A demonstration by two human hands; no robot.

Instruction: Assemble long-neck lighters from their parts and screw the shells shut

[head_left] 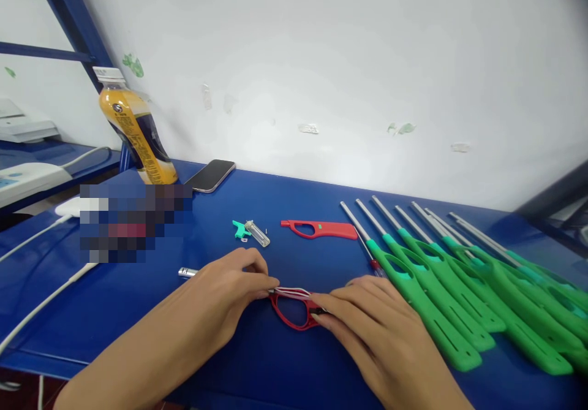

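A red lighter casing half (301, 326) with a finger-hole loop lies low over the blue table, held between my two hands. My left hand (239, 281) is closed, its thumb and forefinger pinching the casing's front end. At the other end, my right hand (372, 318) grips the casing, with a small dark part at its fingertips. Thin white and red wires (294, 292) run along the casing's upper edge between the hands. My right hand covers the handle end. A silver metal tube (187, 272) pokes out behind my left wrist.
Another red casing half (326, 230) lies beyond, near a clear fuel tank (258, 233) and a turquoise trigger piece (239, 230). Several green long-neck lighters (441, 312) lie at right, beside a screwdriver-like tool (377, 268). A phone (212, 176) and yellow bottle (138, 131) are at back left.
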